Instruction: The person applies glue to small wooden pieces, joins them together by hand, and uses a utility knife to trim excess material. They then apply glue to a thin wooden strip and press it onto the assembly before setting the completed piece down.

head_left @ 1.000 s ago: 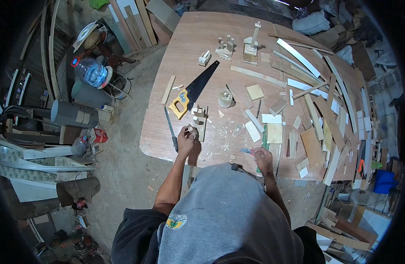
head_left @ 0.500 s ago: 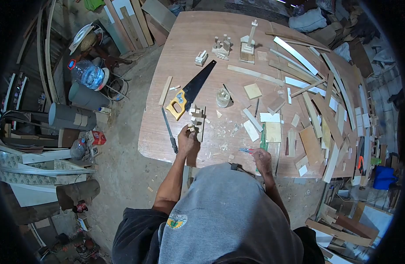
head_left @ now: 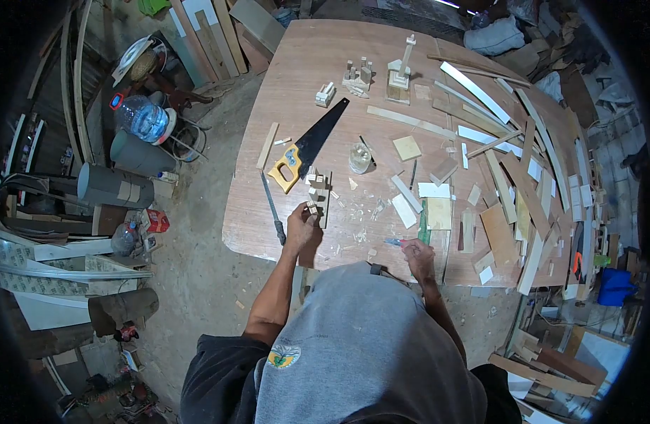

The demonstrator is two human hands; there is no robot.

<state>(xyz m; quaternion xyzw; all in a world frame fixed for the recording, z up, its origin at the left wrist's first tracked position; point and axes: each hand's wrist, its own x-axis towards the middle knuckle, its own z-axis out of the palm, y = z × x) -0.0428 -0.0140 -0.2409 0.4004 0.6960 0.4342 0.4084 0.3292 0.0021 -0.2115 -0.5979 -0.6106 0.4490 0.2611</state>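
Observation:
My left hand (head_left: 299,227) is closed around a small block-built wooden piece (head_left: 312,207), its fingertips at the near end of a narrow wooden strip (head_left: 326,201). Just beyond it, a couple of similar little wooden pieces (head_left: 315,185) stand by that strip. A cutter knife (head_left: 393,242), blue and red, points leftward from my right hand (head_left: 419,258), whose fingers wrap its handle near the table's front edge. Wood shavings (head_left: 361,233) lie scattered between my hands. Left of my left hand rests a long thin tool with a dark handle (head_left: 272,206).
A yellow-handled handsaw (head_left: 305,150) lies beyond my left hand, with a glass jar (head_left: 359,158) to its right. Small wooden models, among them a tower (head_left: 401,74), stand at the table's far side. Wooden strips and offcuts (head_left: 505,177) crowd the right side.
The view has shifted slightly. My left hand, with the small wooden piece, sits a touch lower and further right; my right hand still holds the cutter knife in nearly the same place.

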